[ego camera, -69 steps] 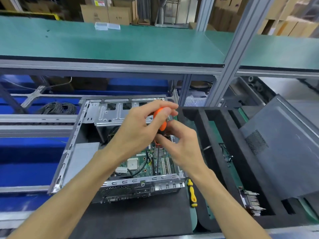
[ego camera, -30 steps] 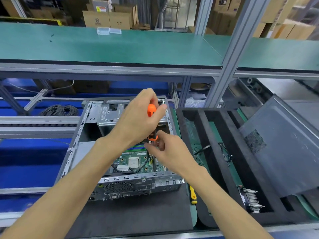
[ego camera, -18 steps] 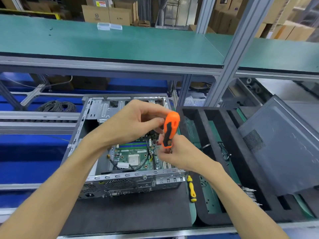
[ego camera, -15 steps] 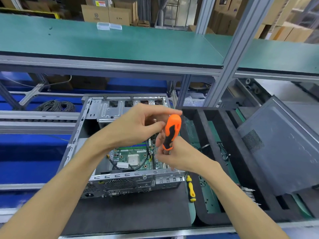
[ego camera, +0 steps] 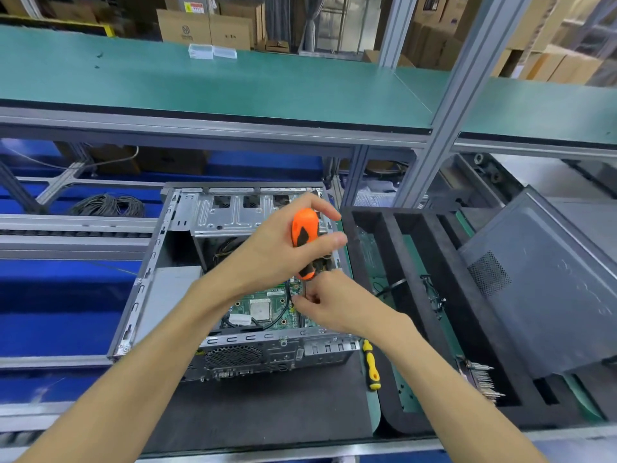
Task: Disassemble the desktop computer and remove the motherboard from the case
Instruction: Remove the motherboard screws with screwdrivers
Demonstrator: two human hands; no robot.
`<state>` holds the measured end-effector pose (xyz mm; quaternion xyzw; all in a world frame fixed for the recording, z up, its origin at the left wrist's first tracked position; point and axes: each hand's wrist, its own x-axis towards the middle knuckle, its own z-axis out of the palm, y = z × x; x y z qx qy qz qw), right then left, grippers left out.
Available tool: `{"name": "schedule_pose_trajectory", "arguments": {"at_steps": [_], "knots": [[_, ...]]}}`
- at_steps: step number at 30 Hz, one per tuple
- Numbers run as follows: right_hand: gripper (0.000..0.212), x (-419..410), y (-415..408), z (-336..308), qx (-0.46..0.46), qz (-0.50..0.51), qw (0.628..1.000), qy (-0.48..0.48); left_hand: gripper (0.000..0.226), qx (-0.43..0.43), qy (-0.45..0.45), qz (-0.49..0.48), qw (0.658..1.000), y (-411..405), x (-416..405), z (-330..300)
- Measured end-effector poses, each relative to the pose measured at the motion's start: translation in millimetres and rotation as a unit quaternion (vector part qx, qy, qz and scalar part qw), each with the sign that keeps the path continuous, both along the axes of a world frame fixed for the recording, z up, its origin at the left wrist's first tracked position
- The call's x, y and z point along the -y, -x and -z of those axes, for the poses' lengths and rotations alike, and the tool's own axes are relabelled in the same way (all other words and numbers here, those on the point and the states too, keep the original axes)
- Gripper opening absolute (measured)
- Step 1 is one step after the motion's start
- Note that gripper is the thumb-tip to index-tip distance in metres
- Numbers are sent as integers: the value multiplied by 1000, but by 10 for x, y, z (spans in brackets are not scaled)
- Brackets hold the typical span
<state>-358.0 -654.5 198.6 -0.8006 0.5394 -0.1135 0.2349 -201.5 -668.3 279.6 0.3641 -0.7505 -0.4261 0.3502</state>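
An open grey computer case (ego camera: 157, 248) lies on a dark mat, rear panel toward me. The green motherboard (ego camera: 263, 309) sits in its bottom, partly covered by my arms. My left hand (ego camera: 277, 248) is wrapped around the orange handle of a screwdriver (ego camera: 305, 232), held nearly upright over the board's right side. Just below, my right hand (ego camera: 330, 302) pinches the screwdriver's shaft near the tip, fingers closed. The tip itself is hidden by my fingers.
A yellow-handled screwdriver (ego camera: 370, 365) lies on the mat right of the case. A black foam tray (ego camera: 394, 248) with slots stands further right, the removed grey side panel (ego camera: 541, 279) leaning on it. A coil of cable (ego camera: 107, 205) lies at the far left, under the green shelf (ego camera: 233, 85).
The screwdriver, tilted and lifted above the case half a second ago, now stands more upright and lower over the board. My right hand has slid down to its shaft.
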Motion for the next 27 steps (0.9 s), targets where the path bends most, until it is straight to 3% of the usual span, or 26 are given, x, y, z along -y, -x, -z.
{"name": "schedule_pose_trajectory", "arguments": {"at_steps": [5, 9, 13, 17, 19, 21, 23, 25, 27], "knots": [[43, 15, 108, -52, -16, 16, 999, -35, 41, -110, -122, 99, 981, -150, 9, -26], [33, -25, 114, -63, -6, 7, 998, -64, 43, -81, -72, 55, 993, -122, -21, -85], [29, -33, 121, -17, -6, -9, 996, -88, 29, -20, -33, 87, 995, -102, -39, -113], [23, -41, 138, 53, 43, 11, 990, -131, 25, -75, -101, 151, 981, -64, -74, -83], [30, -30, 149, 67, 39, 16, 991, -126, 35, -79, -98, 136, 983, -45, -74, -77], [50, -10, 166, 77, -32, 9, 998, -62, 40, -34, -42, 67, 996, -12, -61, -80], [64, -4, 155, 96, -87, 0, 996, -6, 27, 2, 5, 11, 1000, 29, -61, -75], [63, -1, 138, 118, -92, -8, 996, 2, 19, 6, 5, 5, 1000, 50, -81, -53], [57, 7, 131, 136, -87, -13, 996, -11, 33, -26, -45, 59, 997, 43, -96, -34]]}}
